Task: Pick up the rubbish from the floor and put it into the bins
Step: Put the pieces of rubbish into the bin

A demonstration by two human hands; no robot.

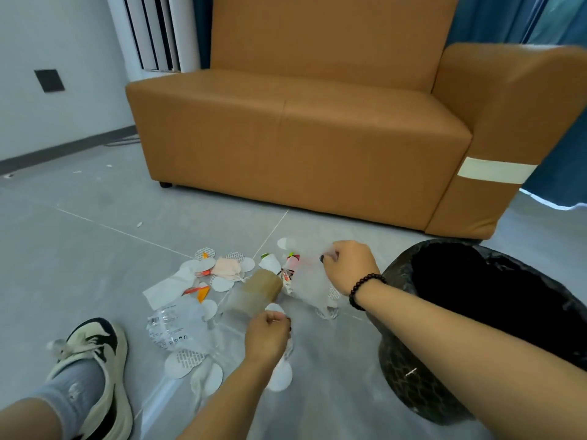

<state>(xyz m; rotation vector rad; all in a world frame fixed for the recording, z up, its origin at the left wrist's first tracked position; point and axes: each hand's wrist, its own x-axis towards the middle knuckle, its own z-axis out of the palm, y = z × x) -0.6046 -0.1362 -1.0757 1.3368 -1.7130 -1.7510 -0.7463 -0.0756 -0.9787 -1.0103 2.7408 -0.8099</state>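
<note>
Rubbish lies scattered on the grey floor in front of me: white round pads (pixel 184 363), a clear plastic bag with print (pixel 173 328), a white tissue (pixel 166 289), a brown cardboard tube (pixel 257 290) and small wrappers. My right hand (pixel 349 265) grips a translucent plastic bag (pixel 309 285) and holds it lifted above the floor, left of the bin (pixel 476 331), which is lined with a black bag. My left hand (pixel 268 336) is curled over the floor just below the tube and pinches something small and white; what it is I cannot tell.
An orange sofa (pixel 301 138) stands close behind the rubbish. My left foot in a black-and-white shoe (pixel 95 363) rests at the lower left. Blue curtains (pixel 565 173) hang at the right. A white standing unit (pixel 152 33) is in the back left corner.
</note>
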